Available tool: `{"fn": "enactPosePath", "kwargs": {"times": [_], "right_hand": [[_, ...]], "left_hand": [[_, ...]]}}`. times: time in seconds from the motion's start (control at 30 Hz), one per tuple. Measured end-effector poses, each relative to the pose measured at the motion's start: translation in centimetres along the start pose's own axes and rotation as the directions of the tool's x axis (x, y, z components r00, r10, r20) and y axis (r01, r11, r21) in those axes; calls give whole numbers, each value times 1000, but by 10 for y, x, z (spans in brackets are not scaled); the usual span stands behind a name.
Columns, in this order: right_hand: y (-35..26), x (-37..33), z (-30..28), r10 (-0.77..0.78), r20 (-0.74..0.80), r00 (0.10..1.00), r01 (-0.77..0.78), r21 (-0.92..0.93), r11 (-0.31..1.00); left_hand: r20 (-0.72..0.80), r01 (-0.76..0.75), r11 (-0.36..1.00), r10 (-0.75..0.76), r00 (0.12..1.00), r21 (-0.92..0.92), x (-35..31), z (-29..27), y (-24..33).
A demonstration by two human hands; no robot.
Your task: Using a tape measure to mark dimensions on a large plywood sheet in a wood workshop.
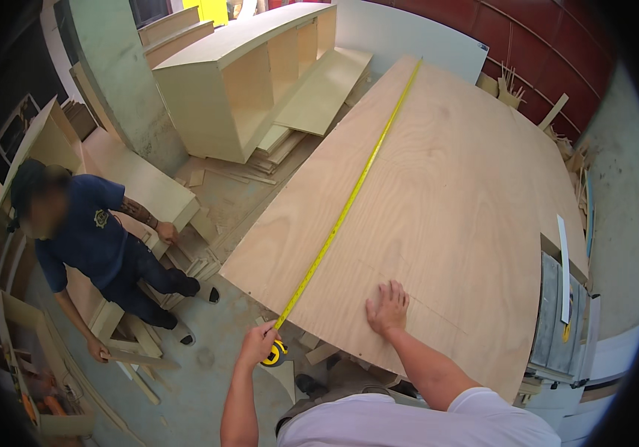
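A large plywood sheet (pixel 439 201) stretches away in front of me. Along its left part runs the yellow blade of a tape measure (pixel 348 197), drawn out from the near edge to the far edge. My left hand (pixel 259 343) is closed at the near edge around the blade's end by the black and yellow tape case (pixel 275 353); the fingers partly hide how the case is held. On the sheet's near part my right hand (pixel 389 307) lies flat, fingers spread, with nothing in it.
A co-worker in dark clothes (pixel 88 231) stands at left, one hand on a wooden piece. Behind is a long pale cabinet carcass (pixel 215 97) beside stacked boards (pixel 282 145). A grey machine table (pixel 548 305) with a white strip (pixel 564 268) adjoins the sheet's right edge.
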State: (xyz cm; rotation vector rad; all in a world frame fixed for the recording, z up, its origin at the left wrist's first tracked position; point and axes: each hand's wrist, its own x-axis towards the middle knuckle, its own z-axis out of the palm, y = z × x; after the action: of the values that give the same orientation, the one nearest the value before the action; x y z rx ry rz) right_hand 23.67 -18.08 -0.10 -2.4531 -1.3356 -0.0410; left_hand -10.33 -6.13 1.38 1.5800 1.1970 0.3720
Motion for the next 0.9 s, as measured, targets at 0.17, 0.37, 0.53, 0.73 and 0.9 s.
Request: {"fn": "enactPosePath", "kwargs": {"times": [0.17,0.37,0.53,0.73,0.9], "right_hand": [[15,2,6,14,-5,1000,-14,-43,999],[2,6,4,18,70,997,-16,-23,1000],[0,6,-4,0,54,999,2,-30,1000],[1,3,3,-14,52,999,17,-57,998],[6,4,-5,13,68,998,-7,-87,996]], "left_hand": [[75,-8,994,16,997,-109,-7,4,-4],[40,4,996,0,999,-93,-20,-10,-25],[98,37,989,-23,995,-142,-26,-10,-46],[83,-2,995,10,997,-100,-19,-16,-47],[115,-29,992,43,992,-122,9,1,-34]]}}
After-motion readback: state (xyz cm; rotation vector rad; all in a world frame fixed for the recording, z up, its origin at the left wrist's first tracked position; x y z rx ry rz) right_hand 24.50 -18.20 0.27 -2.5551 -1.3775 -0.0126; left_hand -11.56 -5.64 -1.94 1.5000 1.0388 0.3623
